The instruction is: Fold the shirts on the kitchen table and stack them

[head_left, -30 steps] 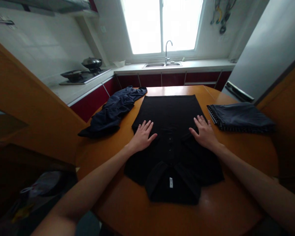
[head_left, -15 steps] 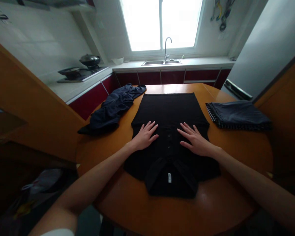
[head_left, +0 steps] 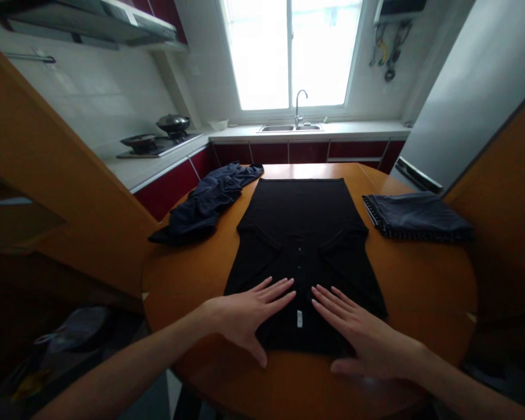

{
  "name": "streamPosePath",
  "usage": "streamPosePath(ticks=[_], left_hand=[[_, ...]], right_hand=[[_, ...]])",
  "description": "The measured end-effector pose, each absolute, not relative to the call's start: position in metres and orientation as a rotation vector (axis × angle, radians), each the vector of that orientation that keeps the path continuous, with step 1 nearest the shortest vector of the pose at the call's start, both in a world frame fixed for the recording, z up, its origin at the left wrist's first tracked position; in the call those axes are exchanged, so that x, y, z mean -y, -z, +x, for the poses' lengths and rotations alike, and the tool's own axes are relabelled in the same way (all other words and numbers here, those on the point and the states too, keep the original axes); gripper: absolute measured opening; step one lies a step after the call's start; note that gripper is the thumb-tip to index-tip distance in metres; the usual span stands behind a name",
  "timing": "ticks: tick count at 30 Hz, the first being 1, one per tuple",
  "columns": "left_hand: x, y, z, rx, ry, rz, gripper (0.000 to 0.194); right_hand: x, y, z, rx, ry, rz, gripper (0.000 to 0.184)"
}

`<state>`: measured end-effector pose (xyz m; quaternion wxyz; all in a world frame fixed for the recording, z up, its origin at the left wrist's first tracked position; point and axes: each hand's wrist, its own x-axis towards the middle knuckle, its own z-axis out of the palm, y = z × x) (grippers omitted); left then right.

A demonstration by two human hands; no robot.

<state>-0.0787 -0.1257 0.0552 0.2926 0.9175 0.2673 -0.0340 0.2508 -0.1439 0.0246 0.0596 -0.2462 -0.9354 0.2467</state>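
A black buttoned shirt (head_left: 301,210) lies spread on the wooden table (head_left: 424,291), its collar end toward me and a small white label (head_left: 300,318) showing inside the neck. My left hand (head_left: 254,312) rests on the left side of the collar, fingers stretched out and thumb over the table near the cloth's edge. On the collar's right side lies my right hand (head_left: 354,326), also flat with fingers extended. Neither hand grips the fabric. Parts of the collar are hidden beneath both hands.
A crumpled dark blue garment (head_left: 205,201) lies at the table's left, and a folded dark grey cloth (head_left: 420,214) at its right. Beyond are a sink (head_left: 277,128), a stove with pans (head_left: 172,123) and a grey fridge (head_left: 468,87).
Both hands have slid toward me, from the chest of the shirt down to its collar, and come closer together. The camera view has tilted up slightly.
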Motion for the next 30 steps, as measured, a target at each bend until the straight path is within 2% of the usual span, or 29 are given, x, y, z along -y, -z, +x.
streamPosePath(ticks=[2, 6, 10, 16, 20, 24, 30], left_hand=[[0.137, -0.048, -0.082, -0.763, 0.06, 2.483, 0.128], [0.151, -0.04, -0.09, -0.845, -0.062, 2.54, 0.108], [0.156, -0.034, -0.097, -0.882, -0.215, 2.54, 0.077], [0.153, -0.038, -0.097, -1.021, -0.424, 2.281, 0.051], [0.143, -0.045, -0.092, -1.164, -0.493, 2.071, 0.034], [0.128, -0.051, -0.087, -1.265, -0.5, 1.924, 0.029], [0.112, -0.05, -0.085, -1.355, -0.548, 1.86, 0.044]], right_hand=[[0.147, -0.021, 0.251, 2.814, -0.719, -0.754, 0.102], [0.149, -0.016, 0.25, 2.743, -0.677, -0.767, 0.082], [0.146, -0.015, 0.248, 2.658, -0.69, -0.737, 0.065], [0.142, -0.018, 0.245, 2.446, -0.852, -0.845, 0.043], [0.14, -0.026, 0.24, 2.238, -0.969, -1.089, 0.033], [0.133, -0.037, 0.233, 2.038, -1.033, -1.251, 0.029], [0.117, -0.033, 0.229, 1.916, -0.942, -1.309, 0.033]])
